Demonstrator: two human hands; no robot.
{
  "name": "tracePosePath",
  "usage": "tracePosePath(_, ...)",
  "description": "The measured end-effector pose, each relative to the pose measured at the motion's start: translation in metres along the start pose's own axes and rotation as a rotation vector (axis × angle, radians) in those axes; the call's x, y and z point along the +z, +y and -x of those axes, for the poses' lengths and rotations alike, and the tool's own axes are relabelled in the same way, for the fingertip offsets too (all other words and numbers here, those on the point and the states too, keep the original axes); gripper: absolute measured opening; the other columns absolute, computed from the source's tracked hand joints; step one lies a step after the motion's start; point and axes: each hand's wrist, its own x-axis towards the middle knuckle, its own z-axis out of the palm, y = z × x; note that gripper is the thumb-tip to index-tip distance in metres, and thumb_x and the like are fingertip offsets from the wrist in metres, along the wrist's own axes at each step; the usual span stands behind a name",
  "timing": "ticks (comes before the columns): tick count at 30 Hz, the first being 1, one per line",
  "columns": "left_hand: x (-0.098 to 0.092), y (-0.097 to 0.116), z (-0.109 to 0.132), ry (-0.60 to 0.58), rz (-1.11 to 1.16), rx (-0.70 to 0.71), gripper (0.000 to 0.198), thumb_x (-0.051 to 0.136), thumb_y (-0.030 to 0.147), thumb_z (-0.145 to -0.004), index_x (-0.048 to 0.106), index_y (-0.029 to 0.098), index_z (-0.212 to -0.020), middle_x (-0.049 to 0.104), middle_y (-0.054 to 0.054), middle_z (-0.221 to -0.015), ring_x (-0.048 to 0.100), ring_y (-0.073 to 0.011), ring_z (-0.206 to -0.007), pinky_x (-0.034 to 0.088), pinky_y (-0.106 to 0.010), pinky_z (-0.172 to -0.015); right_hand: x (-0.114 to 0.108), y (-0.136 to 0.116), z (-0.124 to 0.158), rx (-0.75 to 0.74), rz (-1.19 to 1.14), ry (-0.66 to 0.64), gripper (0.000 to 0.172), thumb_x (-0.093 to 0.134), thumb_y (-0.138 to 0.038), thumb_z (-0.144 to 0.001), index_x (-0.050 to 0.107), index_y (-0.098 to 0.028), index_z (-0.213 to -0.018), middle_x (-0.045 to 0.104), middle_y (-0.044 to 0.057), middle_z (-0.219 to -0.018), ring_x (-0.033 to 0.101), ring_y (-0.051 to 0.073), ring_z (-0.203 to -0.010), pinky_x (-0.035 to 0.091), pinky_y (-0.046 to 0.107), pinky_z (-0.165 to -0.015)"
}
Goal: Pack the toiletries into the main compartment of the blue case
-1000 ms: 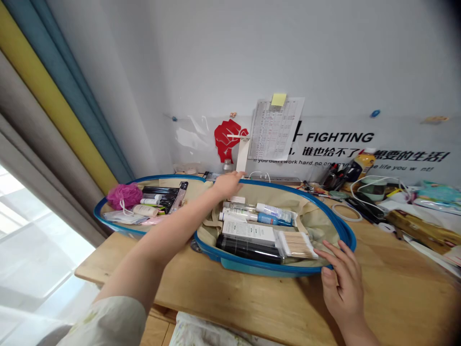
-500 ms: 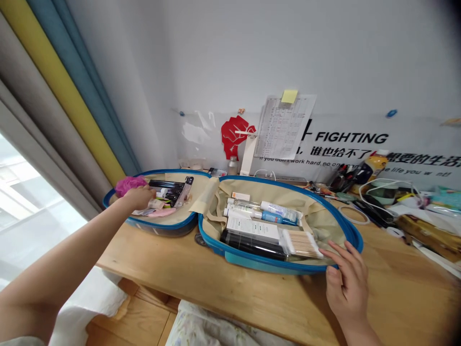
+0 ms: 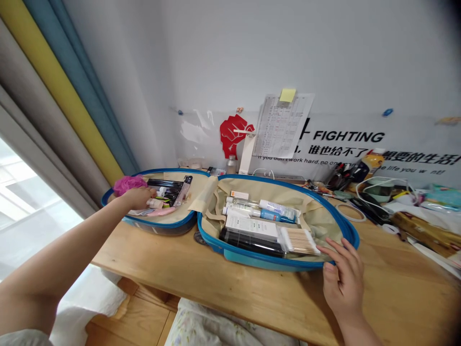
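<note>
A small blue-rimmed suitcase [image 3: 212, 252] lies unfolded on the wooden table [image 3: 169, 262], both halves facing up. In its left half, my left hand [image 3: 139, 198] is closed, fingers curled down among small items; what they grip is hidden. Beside it are a magenta mesh bath puff [image 3: 127, 184], a pale small tube [image 3: 154, 204], a pink item [image 3: 164, 211] and dark packaged items [image 3: 173, 190]. My right hand [image 3: 344, 274] rests open on the right half's rim, fingers spread near a pack of cotton swabs [image 3: 298, 240]. Tubes [image 3: 279, 210], a white box [image 3: 251, 227] and a black case [image 3: 250, 242] lie inside.
A white lamp [image 3: 247, 154] and a small clear bottle [image 3: 231, 165] stand behind the case. To the right are a roll of tape [image 3: 351, 213], pens [image 3: 336, 175], an orange-and-dark bottle [image 3: 370, 168], cables and a gold pouch [image 3: 425, 230]. Curtains [image 3: 57, 96] hang at left.
The view has shifted slightly. My left hand has moved a little among the small items, and a pale tube beside it shows more clearly. My right hand stays at the rim.
</note>
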Motion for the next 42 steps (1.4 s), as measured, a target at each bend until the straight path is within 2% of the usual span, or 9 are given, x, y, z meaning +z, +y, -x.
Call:
tracePosePath(8, 0.001, -0.001, 0.006, 0.084, 0.059, 0.021, 0.027, 0.061, 0.035, -0.091, 0.063, 0.015, -0.109, 0.064, -0.008, -0.116, 0.059, -0.0229, -0.110, 0.045, -0.047, -0.097, 0.001, -0.001, 0.001, 0.023, -0.009, 0.013, 0.029, 0.042, -0.034, -0.094, 0.065, -0.021, -0.104, 0.065, 0.011, -0.113, 0.048, 0.032, -0.130, 0.040, 0.056, -0.104)
tracePosePath(13, 0.001, -0.003, 0.021, 0.144, 0.119, -0.050, 0.021, 0.061, 0.025, -0.084, 0.062, 0.018, -0.103, 0.073, -0.004, -0.103, 0.066, -0.0193, -0.096, 0.045, -0.026, -0.082, 0.000, -0.001, 0.001, 0.024, -0.025, -0.010, 0.028, 0.042, -0.034, -0.094, 0.065, -0.021, -0.105, 0.064, 0.011, -0.116, 0.047, 0.032, -0.130, 0.039, 0.056, -0.104)
tracePosePath(17, -0.021, 0.005, 0.029, 0.262, 0.151, -0.118, 0.033, 0.047, 0.030, -0.089, 0.053, 0.017, -0.119, 0.067, -0.008, -0.122, 0.064, -0.0236, -0.103, 0.046, -0.026, -0.079, -0.001, -0.001, 0.001, 0.023, -0.036, -0.005, 0.028, 0.042, -0.034, -0.095, 0.064, -0.021, -0.105, 0.065, 0.011, -0.114, 0.047, 0.031, -0.130, 0.039, 0.056, -0.104)
tracePosePath(21, -0.060, 0.039, 0.026, 0.375, 0.199, -0.035, 0.046, 0.033, 0.039, -0.095, 0.041, 0.014, -0.134, 0.057, -0.013, -0.133, 0.061, -0.0274, -0.110, 0.047, -0.033, -0.087, -0.001, -0.001, 0.000, 0.052, -0.025, -0.019, 0.030, 0.042, -0.038, -0.095, 0.065, -0.021, -0.102, 0.065, 0.011, -0.112, 0.048, 0.032, -0.129, 0.040, 0.056, -0.103)
tracePosePath(25, -0.096, 0.101, 0.011, 0.380, 0.234, 0.279, 0.045, 0.037, 0.042, -0.095, 0.042, 0.024, -0.136, 0.056, -0.006, -0.135, 0.056, -0.0229, -0.119, 0.043, -0.029, -0.096, 0.000, -0.002, 0.000, 0.051, -0.019, -0.009, 0.030, 0.042, -0.038, -0.095, 0.066, -0.021, -0.102, 0.066, 0.011, -0.111, 0.049, 0.032, -0.128, 0.040, 0.056, -0.102)
tracePosePath(28, -0.110, 0.152, -0.008, 0.321, 0.236, 0.485, 0.040, 0.043, 0.039, -0.094, 0.048, 0.027, -0.132, 0.059, -0.004, -0.132, 0.057, -0.0210, -0.118, 0.043, -0.028, -0.096, 0.000, -0.003, 0.000, 0.034, -0.013, 0.010, 0.029, 0.041, -0.036, -0.095, 0.065, -0.022, -0.103, 0.066, 0.011, -0.112, 0.049, 0.032, -0.128, 0.041, 0.056, -0.101)
tracePosePath(31, -0.114, 0.192, -0.032, 0.253, 0.230, 0.591, 0.039, 0.048, 0.037, -0.092, 0.052, 0.025, -0.129, 0.061, -0.006, -0.131, 0.058, -0.0220, -0.116, 0.043, -0.029, -0.095, 0.000, -0.002, 0.001, 0.035, -0.008, 0.000, 0.029, 0.041, -0.035, -0.094, 0.065, -0.022, -0.104, 0.066, 0.011, -0.114, 0.049, 0.032, -0.129, 0.041, 0.056, -0.101)
tracePosePath(34, -0.109, 0.218, -0.052, 0.172, 0.221, 0.636, 0.039, 0.052, 0.036, -0.090, 0.055, 0.023, -0.127, 0.063, -0.007, -0.129, 0.060, -0.0223, -0.114, 0.045, -0.030, -0.094, 0.000, -0.001, 0.002, 0.031, -0.017, 0.001, 0.028, 0.042, -0.034, -0.094, 0.065, -0.022, -0.105, 0.066, 0.011, -0.115, 0.048, 0.032, -0.129, 0.041, 0.057, -0.102)
tracePosePath(42, -0.094, 0.231, -0.069, 0.043, 0.246, 0.648, 0.046, 0.056, 0.042, -0.094, 0.051, 0.018, -0.132, 0.062, -0.011, -0.123, 0.063, -0.0228, -0.105, 0.051, -0.045, -0.091, 0.000, 0.000, 0.002, 0.045, -0.023, -0.003, 0.028, 0.044, -0.037, -0.094, 0.066, -0.022, -0.102, 0.066, 0.011, -0.114, 0.049, 0.032, -0.129, 0.040, 0.058, -0.104)
